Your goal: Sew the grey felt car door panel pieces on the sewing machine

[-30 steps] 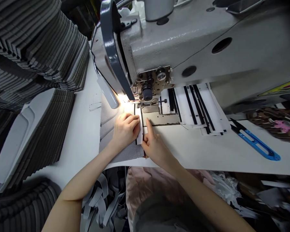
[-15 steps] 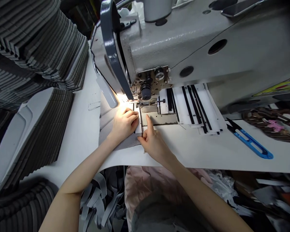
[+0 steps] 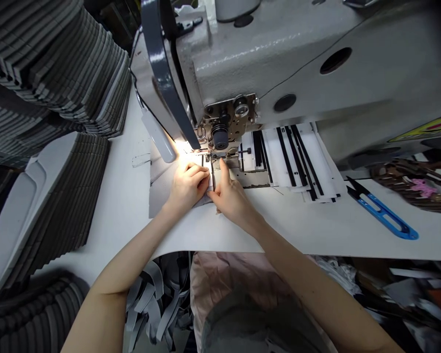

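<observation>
A grey fabric panel (image 3: 158,198) lies flat under the lit needle area of a sewing machine (image 3: 220,136). Along its right edge runs a narrow white strip with a black line (image 3: 210,182). My left hand (image 3: 190,185) rests on the panel with fingers bent and pressed together, the fingertips at the strip. On the right, my right hand (image 3: 234,198) pinches the panel's near right corner between thumb and curled fingers. Its index finger points forward beside the presser foot. What lies beneath the fingers is partly hidden.
Tall stacks of grey fabric pieces (image 3: 59,63) line the left side. White strips with black lines (image 3: 292,157) lie under the machine arm. Blue thread snips (image 3: 384,213) rest at right, near a brown basket (image 3: 400,189). Grey offcuts (image 3: 158,299) hang below the table edge.
The panel has slid forward under the needle, so less of it shows on my side. My right hand has moved forward with it; my left hand stays on the panel.
</observation>
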The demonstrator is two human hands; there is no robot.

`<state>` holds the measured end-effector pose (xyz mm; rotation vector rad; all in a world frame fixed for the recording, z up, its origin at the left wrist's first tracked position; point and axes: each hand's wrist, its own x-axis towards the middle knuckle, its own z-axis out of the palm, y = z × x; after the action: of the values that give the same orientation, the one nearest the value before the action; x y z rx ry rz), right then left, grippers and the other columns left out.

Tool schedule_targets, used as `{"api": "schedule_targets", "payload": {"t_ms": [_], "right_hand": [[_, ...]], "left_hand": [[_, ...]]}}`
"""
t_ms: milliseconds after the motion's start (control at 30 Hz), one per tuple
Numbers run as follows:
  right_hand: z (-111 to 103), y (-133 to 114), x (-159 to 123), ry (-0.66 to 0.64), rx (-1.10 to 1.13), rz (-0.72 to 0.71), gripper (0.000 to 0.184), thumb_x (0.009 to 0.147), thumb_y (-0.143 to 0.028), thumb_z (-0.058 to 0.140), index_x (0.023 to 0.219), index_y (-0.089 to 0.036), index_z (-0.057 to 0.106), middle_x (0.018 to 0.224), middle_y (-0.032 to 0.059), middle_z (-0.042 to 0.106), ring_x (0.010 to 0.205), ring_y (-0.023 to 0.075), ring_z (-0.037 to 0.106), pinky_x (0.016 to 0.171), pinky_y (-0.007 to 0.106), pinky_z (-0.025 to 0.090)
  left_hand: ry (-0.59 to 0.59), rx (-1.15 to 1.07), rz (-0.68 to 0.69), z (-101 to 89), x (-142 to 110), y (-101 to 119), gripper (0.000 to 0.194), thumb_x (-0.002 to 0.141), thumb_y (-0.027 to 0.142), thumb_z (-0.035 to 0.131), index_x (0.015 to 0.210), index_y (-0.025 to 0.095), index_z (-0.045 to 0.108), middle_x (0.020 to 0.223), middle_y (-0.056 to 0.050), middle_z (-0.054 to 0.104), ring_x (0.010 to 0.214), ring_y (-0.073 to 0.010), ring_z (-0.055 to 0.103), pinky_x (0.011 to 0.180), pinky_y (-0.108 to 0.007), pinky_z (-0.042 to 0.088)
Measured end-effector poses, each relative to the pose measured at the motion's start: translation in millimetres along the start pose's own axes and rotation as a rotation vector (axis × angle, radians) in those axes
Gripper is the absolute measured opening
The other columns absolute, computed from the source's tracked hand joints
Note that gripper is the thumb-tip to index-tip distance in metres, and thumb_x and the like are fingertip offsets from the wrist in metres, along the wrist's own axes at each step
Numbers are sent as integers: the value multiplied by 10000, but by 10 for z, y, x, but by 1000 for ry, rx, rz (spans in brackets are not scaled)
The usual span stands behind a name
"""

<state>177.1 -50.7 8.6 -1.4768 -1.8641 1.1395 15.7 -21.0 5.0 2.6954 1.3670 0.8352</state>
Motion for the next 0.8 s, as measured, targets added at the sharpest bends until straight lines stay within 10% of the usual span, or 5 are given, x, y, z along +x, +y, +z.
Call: {"api": "schedule_targets", "payload": {"t_ms": [300, 500, 800], "right_hand": [[-126, -79, 130, 2, -206, 51, 712, 830, -130, 647, 1464, -51, 331, 703, 20, 697, 740, 233, 669, 718, 304, 463], [-104, 17, -19, 98, -335, -98, 87, 895, -193, 626, 979, -191, 650, 827, 22, 696, 712, 158, 613, 600, 256, 319], [-52, 110, -192, 45, -514, -270, 226, 989, -295, 548, 893, -203, 730, 916, 31, 678, 661, 116, 539, 553, 271, 243]], "left_hand": [[-30, 7, -8, -7, 1, -24, 170, 952, 188, 526, 811, 215, 618, 802, -28, 650, 787, -184, 578, 746, -345, 477], [-126, -70, 24, -112, -55, 18, 280, 1016, 212, 434, 888, 215, 683, 856, -52, 683, 832, -186, 598, 764, -337, 484], [-158, 66, 73, -131, -98, 61, 291, 1024, 186, 395, 960, 192, 679, 934, -76, 682, 866, -200, 601, 753, -328, 485]]}}
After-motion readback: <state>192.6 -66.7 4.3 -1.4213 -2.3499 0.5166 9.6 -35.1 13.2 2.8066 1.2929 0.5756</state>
